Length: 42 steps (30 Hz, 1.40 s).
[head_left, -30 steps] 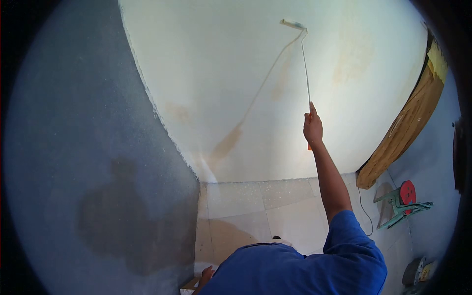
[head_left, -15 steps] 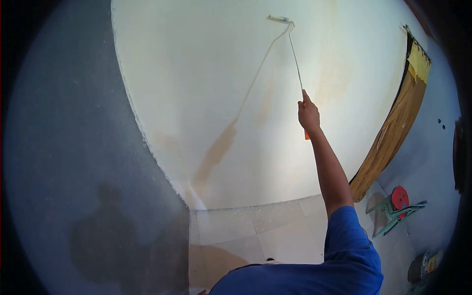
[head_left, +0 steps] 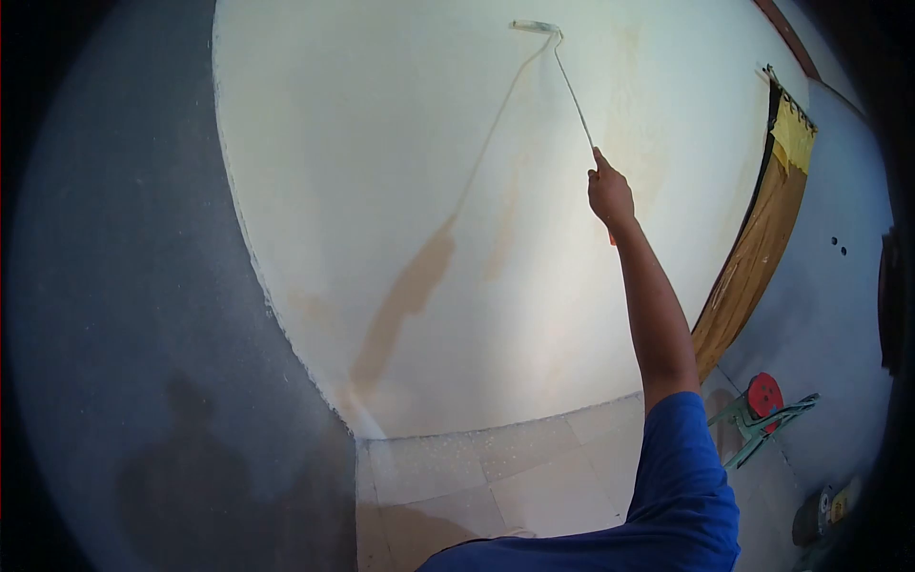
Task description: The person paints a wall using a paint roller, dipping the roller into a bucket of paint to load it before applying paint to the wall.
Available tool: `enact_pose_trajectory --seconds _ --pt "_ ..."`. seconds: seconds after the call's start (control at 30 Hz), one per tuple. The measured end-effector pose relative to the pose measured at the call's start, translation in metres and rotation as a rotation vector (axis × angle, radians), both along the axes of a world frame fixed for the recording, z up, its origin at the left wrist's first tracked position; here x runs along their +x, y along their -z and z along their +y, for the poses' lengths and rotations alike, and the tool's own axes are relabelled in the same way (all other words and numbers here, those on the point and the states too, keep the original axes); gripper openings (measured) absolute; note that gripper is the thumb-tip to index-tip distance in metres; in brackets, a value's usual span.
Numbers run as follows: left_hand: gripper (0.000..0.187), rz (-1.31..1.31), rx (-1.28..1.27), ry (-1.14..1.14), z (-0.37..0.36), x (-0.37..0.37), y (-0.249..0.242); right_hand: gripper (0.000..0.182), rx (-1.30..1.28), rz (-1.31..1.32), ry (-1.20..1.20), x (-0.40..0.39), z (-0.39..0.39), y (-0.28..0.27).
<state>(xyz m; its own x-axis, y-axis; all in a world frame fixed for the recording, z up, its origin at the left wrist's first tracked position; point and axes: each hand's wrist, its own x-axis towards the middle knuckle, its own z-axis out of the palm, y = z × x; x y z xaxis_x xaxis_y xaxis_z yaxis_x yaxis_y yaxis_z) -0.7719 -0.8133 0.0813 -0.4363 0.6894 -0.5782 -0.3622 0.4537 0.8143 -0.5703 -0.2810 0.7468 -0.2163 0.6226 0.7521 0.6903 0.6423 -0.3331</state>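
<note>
My right hand (head_left: 611, 195) is closed around the orange handle of a paint roller (head_left: 576, 93), with my arm stretched upward. The handle's lower end shows just below my fist. A thin metal rod runs up from the hand to the roller head (head_left: 535, 27), which lies against the upper part of the pale wall (head_left: 400, 124). Faint yellowish patches show on that wall around the rod. The shadow of the roller and my arm falls to the left. My left hand is out of view.
A dark grey wall (head_left: 124, 248) meets the pale one at the left. On the right hangs a brown curtain (head_left: 762, 234) with a yellow top. Below it stand a green stool with a red round seat (head_left: 764, 395) and a paint can (head_left: 813, 516) on the tiled floor (head_left: 543, 477).
My right hand has moved slightly up and right in view. The roller head appears a little higher and further left, still at the wall. The camera view has shifted somewhat.
</note>
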Motion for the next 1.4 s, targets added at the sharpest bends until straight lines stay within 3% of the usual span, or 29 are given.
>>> enact_pose_trajectory --seconds 0.37,0.63,0.7,0.9,1.1,1.2,1.3,1.4 --pt "0.040 0.037 0.051 0.092 0.040 -0.035 0.000 0.047 0.076 0.033 0.016 -0.015 0.007 -0.053" --pt "0.039 0.082 0.122 0.129 0.114 -0.081 -0.005 0.046 0.216 0.061 0.001 -0.031 0.035 -0.110" --pt "0.039 0.100 0.136 0.136 0.133 -0.101 -0.008 0.046 0.124 0.096 0.000 -0.037 0.039 -0.126" --pt "0.038 0.131 0.157 0.176 0.182 -0.139 -0.012 0.044 0.160 0.113 -0.015 -0.049 0.058 -0.150" --pt "0.038 0.151 0.188 0.232 0.241 -0.162 -0.017 0.044 0.282 0.086 -0.014 -0.046 0.070 -0.105" --pt "0.037 0.160 0.187 0.272 0.256 -0.176 -0.016 0.047 0.169 0.040 -0.028 -0.038 0.058 -0.064" --pt "0.037 0.154 0.136 0.318 0.231 -0.185 0.000 0.050 0.080 0.012 -0.011 -0.030 0.046 -0.010" --pt "0.037 0.142 0.036 0.357 0.162 -0.202 0.024 0.051 0.114 0.003 -0.045 -0.022 0.036 0.060"
